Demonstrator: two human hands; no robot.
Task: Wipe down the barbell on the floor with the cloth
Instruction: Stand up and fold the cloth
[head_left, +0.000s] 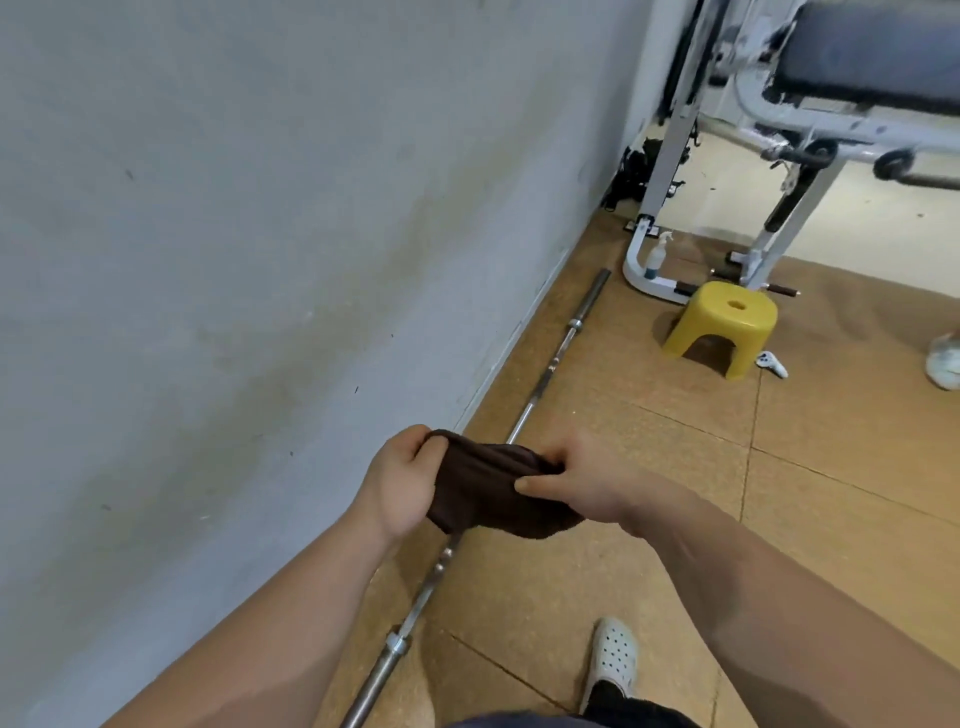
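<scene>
Brown and bunched, the cloth (488, 488) is stretched between your hands, hiding the middle of the barbell (540, 384). Your left grip (397, 480) is clenched round one end, and your right grip (582, 480) pinches the other, thumb on top. The bare, dull-silver steel bar, with a collar near each sleeve, lies diagonally on the tan floor (649, 467), just beside the grey wall (208, 260).

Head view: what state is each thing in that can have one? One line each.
cloth: bunched, held between both hands over the barbell
left hand: grips the cloth's left end
right hand: pinches the cloth's right end
barbell: lying on the floor along the wall, no plates
spray bottle: upright on the floor
yellow stool: upright on its legs
</scene>
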